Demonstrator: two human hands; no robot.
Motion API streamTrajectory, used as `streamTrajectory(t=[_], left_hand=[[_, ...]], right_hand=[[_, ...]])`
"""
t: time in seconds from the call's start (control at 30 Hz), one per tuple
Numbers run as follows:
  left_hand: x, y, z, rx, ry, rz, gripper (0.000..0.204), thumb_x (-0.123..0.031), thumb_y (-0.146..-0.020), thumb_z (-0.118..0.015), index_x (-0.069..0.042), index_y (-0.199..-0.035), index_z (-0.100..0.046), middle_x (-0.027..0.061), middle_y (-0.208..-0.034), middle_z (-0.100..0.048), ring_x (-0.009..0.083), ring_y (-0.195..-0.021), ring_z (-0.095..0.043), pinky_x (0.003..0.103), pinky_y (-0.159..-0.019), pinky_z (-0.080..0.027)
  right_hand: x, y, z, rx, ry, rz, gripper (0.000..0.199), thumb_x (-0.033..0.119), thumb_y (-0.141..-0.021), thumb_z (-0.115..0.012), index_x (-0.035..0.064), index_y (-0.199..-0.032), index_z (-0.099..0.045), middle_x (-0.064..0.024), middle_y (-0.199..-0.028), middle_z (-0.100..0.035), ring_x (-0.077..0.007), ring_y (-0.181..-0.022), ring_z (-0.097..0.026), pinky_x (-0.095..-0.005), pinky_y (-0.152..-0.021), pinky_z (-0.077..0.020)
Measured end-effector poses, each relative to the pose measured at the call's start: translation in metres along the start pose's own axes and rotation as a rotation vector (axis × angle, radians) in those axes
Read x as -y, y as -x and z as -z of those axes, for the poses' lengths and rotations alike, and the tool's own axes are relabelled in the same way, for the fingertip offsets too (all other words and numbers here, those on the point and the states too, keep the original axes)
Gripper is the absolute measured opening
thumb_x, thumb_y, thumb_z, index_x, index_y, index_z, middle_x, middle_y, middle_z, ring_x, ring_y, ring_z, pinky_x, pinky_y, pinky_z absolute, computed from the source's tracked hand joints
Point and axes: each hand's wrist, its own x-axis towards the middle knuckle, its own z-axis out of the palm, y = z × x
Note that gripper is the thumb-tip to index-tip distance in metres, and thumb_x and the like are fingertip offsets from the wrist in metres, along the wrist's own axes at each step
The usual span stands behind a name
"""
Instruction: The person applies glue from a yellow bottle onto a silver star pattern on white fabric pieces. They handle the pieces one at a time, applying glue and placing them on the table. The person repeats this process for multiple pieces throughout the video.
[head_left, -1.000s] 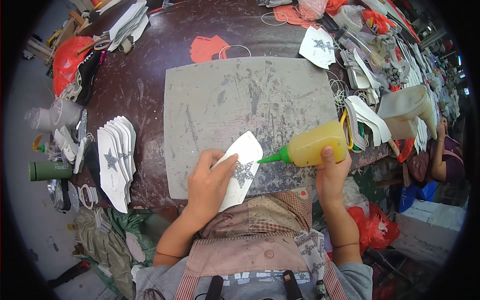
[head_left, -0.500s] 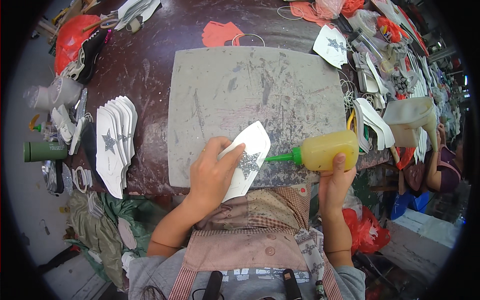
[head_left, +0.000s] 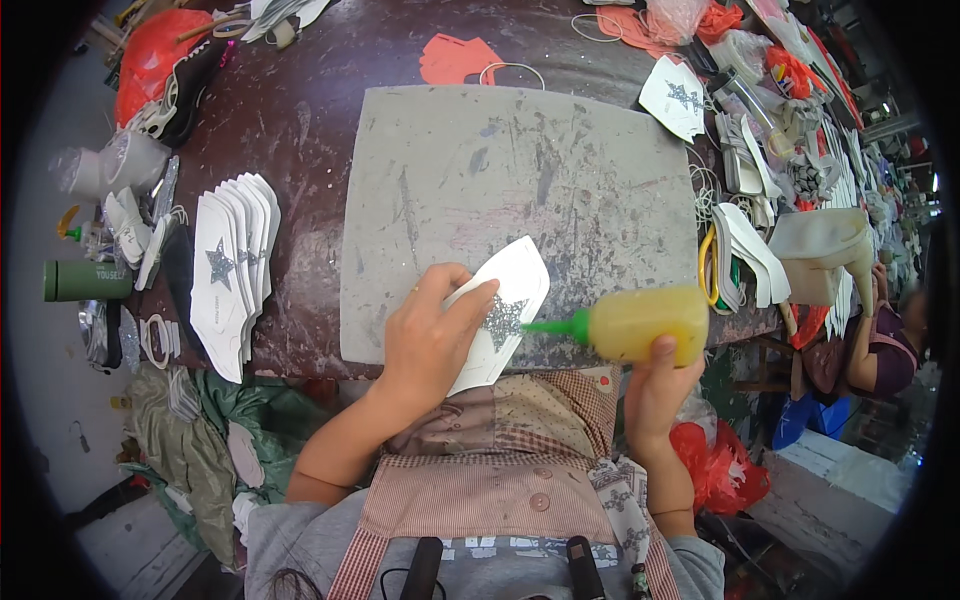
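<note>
With thumb and fingers closed on it, my left hand [head_left: 430, 325] holds a white shoe-upper piece [head_left: 520, 270] bearing a glittery silver star. The piece is tilted over the near edge of a grey scuffed board [head_left: 440, 180]. My right hand [head_left: 662, 390] grips a squeeze bottle [head_left: 648, 322] of yellow liquid, laid nearly level. Its green nozzle points left, and the tip is at the star's right side; whether it touches cannot be made out.
Left of the board lies a fanned stack of white star pieces [head_left: 220, 290]. Another star piece [head_left: 675, 98] rests at the board's far right corner. Red pieces [head_left: 455, 60] lie beyond it. A plastic jug [head_left: 815, 240] stands right. A green flask [head_left: 90, 280] is far left. Another person [head_left: 885, 340] sits at right.
The bottle has shifted slightly left and its nozzle has dipped, bringing the tip onto or over the star's edge. My left hand keeps its hold on the white piece. The whole view has shifted slightly.
</note>
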Motion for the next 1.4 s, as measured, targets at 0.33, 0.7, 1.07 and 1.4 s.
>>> streamTrajectory(t=[0.33, 0.7, 1.07, 1.4], left_hand=[[-0.001, -0.006, -0.001, -0.047, 0.08, 0.093, 0.025, 0.0, -0.081, -0.074, -0.004, -0.106, -0.072, 0.0086, -0.095, -0.057, 0.0199, -0.075, -0.059, 0.03, -0.062, -0.049], [0.001, -0.014, 0.019, 0.133, 0.189, 0.177, 0.052, 0.003, -0.084, -0.07, -0.005, -0.133, -0.056, 0.0066, -0.094, -0.056, 0.0156, -0.08, -0.057, 0.028, -0.069, -0.049], [-0.048, -0.286, -0.093, 0.227, 0.87, 0.237, 0.059, 0.004, -0.086, -0.065, 0.0, -0.141, -0.046, 0.0067, -0.099, -0.064, 0.0118, -0.085, -0.061, 0.025, -0.073, -0.049], [-0.005, -0.344, -0.219, 0.199, 0.385, 0.301, 0.075, -0.011, -0.078, -0.079, -0.001, -0.144, -0.042, 0.0171, -0.109, -0.066, 0.023, -0.096, -0.066, 0.035, -0.082, -0.053]], right_hand=[[0.001, 0.011, -0.004, 0.002, -0.11, -0.081, 0.072, 0.052, -0.081, -0.079, -0.0054, -0.117, -0.057, -0.0051, -0.104, -0.062, -0.0126, -0.095, -0.058, -0.028, -0.085, -0.0463], [-0.006, -0.012, 0.006, 0.005, -0.263, 0.017, 0.059, 0.04, -0.09, -0.074, -0.0035, -0.125, -0.053, -0.0083, -0.11, -0.062, -0.0176, -0.101, -0.061, -0.0325, -0.091, -0.049], [-0.025, -0.062, 0.047, -0.19, -1.062, -0.085, 0.061, 0.052, -0.096, -0.055, 0.0118, -0.141, -0.045, -0.0062, -0.133, -0.057, -0.0242, -0.118, -0.059, -0.0416, -0.095, -0.0519], [-0.02, -0.069, 0.043, -0.146, -1.065, -0.13, 0.061, 0.055, -0.095, -0.056, 0.0149, -0.14, -0.046, -0.0039, -0.132, -0.057, -0.0227, -0.117, -0.058, -0.0418, -0.097, -0.0506]])
